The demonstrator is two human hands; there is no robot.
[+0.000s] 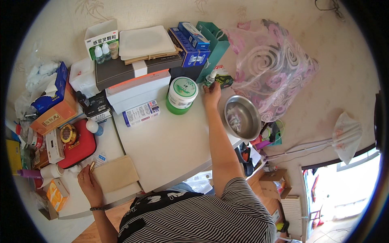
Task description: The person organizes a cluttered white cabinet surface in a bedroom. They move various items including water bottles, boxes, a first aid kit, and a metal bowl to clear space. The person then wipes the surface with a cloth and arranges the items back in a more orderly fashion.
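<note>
Small bottle (210, 77) with a white cap sits at the far side of the white surface (170, 141), just right of the green-and-white tub (181, 95), with the right hand (212, 94) closed on it, fingers grasping it. It looks only just taken up or set down. The left hand (87, 180) rests near left on a tan pouch (115, 173), fingers flat and released.

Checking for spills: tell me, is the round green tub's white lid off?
No, the white lid sits closed on the round green tub.
</note>
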